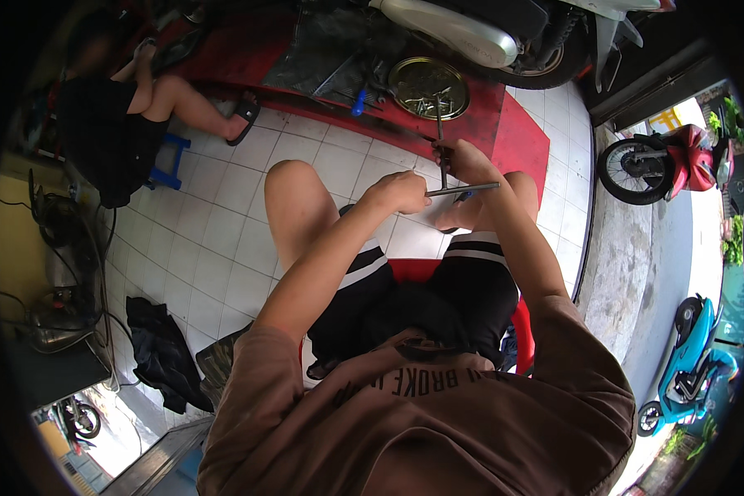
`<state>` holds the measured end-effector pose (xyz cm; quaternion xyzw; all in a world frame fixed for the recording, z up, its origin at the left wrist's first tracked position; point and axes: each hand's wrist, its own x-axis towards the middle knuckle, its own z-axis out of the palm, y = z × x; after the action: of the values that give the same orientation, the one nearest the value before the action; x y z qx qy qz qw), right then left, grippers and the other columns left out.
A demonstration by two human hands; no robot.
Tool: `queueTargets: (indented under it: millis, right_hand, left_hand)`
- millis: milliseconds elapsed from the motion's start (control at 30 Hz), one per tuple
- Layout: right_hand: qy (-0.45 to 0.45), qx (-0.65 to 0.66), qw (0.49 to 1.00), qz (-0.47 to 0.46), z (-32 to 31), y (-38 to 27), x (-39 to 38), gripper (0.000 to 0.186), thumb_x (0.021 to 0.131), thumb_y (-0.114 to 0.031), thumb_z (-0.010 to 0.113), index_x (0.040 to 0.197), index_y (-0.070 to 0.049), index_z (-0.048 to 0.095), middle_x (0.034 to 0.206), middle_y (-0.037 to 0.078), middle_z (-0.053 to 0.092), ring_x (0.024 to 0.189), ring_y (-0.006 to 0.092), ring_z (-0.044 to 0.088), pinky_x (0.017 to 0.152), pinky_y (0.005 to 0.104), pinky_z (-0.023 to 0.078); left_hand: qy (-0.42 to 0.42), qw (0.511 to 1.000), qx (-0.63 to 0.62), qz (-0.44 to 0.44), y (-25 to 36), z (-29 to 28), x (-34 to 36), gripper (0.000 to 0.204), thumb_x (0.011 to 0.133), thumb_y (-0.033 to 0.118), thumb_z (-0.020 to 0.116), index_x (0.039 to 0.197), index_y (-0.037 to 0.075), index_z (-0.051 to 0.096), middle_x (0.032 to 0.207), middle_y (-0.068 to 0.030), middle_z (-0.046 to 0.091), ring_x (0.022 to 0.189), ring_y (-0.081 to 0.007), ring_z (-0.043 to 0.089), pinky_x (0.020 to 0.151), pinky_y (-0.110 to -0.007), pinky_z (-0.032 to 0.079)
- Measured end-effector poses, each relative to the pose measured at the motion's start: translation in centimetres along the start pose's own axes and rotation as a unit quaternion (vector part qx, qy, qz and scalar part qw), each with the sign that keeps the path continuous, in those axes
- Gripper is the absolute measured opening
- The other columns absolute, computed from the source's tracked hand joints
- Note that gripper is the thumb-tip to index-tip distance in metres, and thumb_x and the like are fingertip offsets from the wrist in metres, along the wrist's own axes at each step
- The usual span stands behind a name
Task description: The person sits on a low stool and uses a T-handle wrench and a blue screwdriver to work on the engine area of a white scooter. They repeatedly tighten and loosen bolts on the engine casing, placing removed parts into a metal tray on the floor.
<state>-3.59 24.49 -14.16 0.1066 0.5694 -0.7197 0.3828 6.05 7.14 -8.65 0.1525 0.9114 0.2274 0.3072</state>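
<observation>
I hold a long metal T-handle wrench (461, 189) in front of my knees. My left hand (401, 192) is closed round the left end of its crossbar. My right hand (463, 161) grips the upright shaft higher up, which reaches toward a round brass-coloured tray (405, 78) with small metal parts on a red platform (525, 132). Whether the shaft's far end touches anything in the tray I cannot tell. A blue-handled tool (359, 102) and other tools lie left of the tray.
A co-worker (99, 140) sits at the left on a blue stool (174, 161). A motorbike (455, 33) stands above the platform; red (690, 165) and turquoise (686, 376) scooters are outside at the right. Black cloth (161, 355) lies on the tiled floor; hoses and machinery (62, 273) are at left.
</observation>
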Motion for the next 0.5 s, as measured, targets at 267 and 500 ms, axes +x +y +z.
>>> queueTargets:
  millis: [267,500]
  right_hand:
    - [0.069,0.261,0.962,0.030,-2.3,4.8,2.5,0.013,0.090,-0.020,0.050,0.097,-0.009,0.045,0.077,0.007,0.053,0.065,0.0183,0.051,0.062,0.0348,0.043]
    - [-0.003,0.235,0.972,0.029,-1.9,5.3,4.6,0.012,0.096,-0.019,0.044,0.092,-0.009,0.049,0.077,0.007,0.055,0.075,0.0220,0.057,0.073,0.0392,0.045]
  left_hand:
    - [0.175,0.968,-0.102,0.149,-4.3,4.4,4.3,0.007,0.084,0.003,0.051,0.084,-0.002,0.056,0.079,-0.0237,0.060,0.081,-0.0436,0.058,0.072,-0.048,0.045]
    - [0.182,0.977,-0.074,0.077,-5.2,5.0,5.4,0.015,0.082,-0.003,0.050,0.095,-0.001,0.056,0.086,-0.0232,0.063,0.087,-0.0417,0.061,0.075,-0.048,0.047]
